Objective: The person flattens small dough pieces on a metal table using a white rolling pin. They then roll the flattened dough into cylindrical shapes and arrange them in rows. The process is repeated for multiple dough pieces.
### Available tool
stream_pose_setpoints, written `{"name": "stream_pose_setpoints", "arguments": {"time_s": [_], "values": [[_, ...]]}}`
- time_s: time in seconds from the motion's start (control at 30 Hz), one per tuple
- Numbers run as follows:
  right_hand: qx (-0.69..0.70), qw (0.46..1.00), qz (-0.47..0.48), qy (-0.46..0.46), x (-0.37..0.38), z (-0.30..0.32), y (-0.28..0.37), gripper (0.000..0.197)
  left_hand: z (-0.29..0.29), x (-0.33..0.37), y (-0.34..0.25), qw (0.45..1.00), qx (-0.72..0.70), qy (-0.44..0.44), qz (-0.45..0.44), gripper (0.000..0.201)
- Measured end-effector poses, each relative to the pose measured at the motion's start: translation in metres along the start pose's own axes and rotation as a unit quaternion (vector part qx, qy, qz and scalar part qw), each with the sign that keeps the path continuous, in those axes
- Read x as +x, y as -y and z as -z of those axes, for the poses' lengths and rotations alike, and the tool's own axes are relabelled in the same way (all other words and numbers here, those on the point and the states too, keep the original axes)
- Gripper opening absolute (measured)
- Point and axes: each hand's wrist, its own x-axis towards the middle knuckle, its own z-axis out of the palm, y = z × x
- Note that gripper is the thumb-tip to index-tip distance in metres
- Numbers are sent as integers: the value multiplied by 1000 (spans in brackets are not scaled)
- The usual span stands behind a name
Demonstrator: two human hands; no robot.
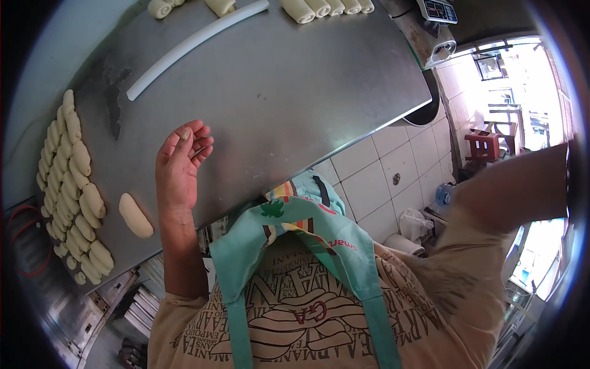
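Over the near left part of the metal table [289, 92] hovers my left hand [179, 161], palm turned partly up. Its fingers are loosely curled with gaps between them, and nothing is seen in them. A single oval piece of dough [136, 215] lies on the table just left of my left wrist. Farther left, many shaped dough pieces [70, 190] sit packed side by side. My right arm [510, 190] is raised out to the right, and its hand lies beyond the picture's edge.
A long white rod [196, 46] rests across the table's far left. Rolled dough [299, 10] lines the far edge, with more rolls [161, 7] at far left. A scale [437, 10] stands far right. A red stool [482, 145] and a blue water jug [444, 195] are on the tiled floor.
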Motion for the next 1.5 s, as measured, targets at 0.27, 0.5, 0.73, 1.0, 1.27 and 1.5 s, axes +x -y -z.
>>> {"name": "stream_pose_setpoints", "arguments": {"time_s": [0.27, 0.5, 0.73, 1.0, 1.27, 1.5], "values": [[-20, 803, -440, 402, -281, 56, 48, 54, -9, -2, 17, 996, 78, -34, 22, 29], [138, 746, -451, 471, -226, -83, 41, 54, -134, 118, 64, 971, 213, 101, -36, 50], [237, 781, -187, 547, -238, -137, 32, 70, -187, 164, 101, 745, 513, 220, -366, 95], [367, 783, -112, 490, -253, -161, 7, 55, -203, 135, 145, 764, 500, 56, -404, 80], [391, 733, -52, 554, -235, -161, -40, 62, -237, 82, 137, 821, 472, -66, -315, 62], [428, 729, -31, 533, -242, -187, -25, 61, -239, 102, 144, 779, 534, -64, -323, 68]]}}
